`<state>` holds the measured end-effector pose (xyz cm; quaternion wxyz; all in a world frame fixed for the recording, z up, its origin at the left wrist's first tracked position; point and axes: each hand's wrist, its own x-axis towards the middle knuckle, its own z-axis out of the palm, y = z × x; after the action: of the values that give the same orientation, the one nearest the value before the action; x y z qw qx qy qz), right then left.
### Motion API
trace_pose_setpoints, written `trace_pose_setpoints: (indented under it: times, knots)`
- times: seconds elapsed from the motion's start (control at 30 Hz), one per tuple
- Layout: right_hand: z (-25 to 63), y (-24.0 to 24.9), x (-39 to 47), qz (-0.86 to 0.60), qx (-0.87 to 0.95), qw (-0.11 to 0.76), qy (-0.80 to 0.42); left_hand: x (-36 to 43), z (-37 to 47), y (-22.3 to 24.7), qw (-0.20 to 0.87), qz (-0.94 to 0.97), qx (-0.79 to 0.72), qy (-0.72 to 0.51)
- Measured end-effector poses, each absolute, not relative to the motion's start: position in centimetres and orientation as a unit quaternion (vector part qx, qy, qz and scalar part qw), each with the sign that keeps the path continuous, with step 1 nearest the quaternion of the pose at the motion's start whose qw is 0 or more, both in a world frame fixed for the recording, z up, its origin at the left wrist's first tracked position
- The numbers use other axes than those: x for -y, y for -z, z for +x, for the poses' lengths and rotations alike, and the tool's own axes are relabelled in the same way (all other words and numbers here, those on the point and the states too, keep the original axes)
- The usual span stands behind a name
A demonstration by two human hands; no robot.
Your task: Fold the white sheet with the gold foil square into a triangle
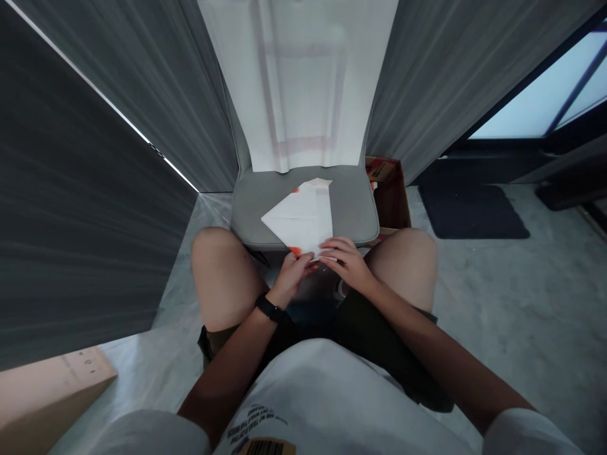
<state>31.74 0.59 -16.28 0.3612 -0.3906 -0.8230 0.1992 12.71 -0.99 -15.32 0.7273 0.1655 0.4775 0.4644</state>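
A folded sheet of white paper with orange patches at its edges lies over the front of the grey chair seat. Its left side comes to a point, and a narrow folded strip runs along its right side. My left hand pinches the near edge of the paper, thumb on top. Close beside it, my right hand has its fingers on the paper's near right corner, thumb and fingers closed about the edge. A dark watch band sits on my left wrist.
A large white sheet hangs over the chair's backrest. Behind the seat's right side stands an open cardboard box. Grey curtains flank the chair. A dark mat lies on the floor at right, another carton at lower left.
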Motion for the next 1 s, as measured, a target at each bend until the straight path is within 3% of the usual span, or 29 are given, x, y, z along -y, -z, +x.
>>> trace_pose_setpoints:
  times: [0.2, 0.53, 0.73, 1.0]
  knots:
    - [31.6, 17.6, 1.3, -0.494, 0.749, 0.379, -0.229, 1.5, 13.4, 14.9, 0.733, 0.105, -0.454, -0.495]
    - [32.8, 17.0, 1.4, -0.399, 0.823, 0.367, -0.17, 1.3, 12.7, 14.7, 0.759, 0.086, -0.438, -0.473]
    - [33.0, 17.6, 1.5, -0.415, 0.805, 0.356, -0.231, 1.6, 11.5, 14.7, 0.779, 0.107, -0.486, -0.382]
    - [33.4, 17.5, 1.4, -0.423, 0.793, 0.365, -0.243, 1.2, 11.5, 14.9, 0.756, 0.14, -0.5, -0.399]
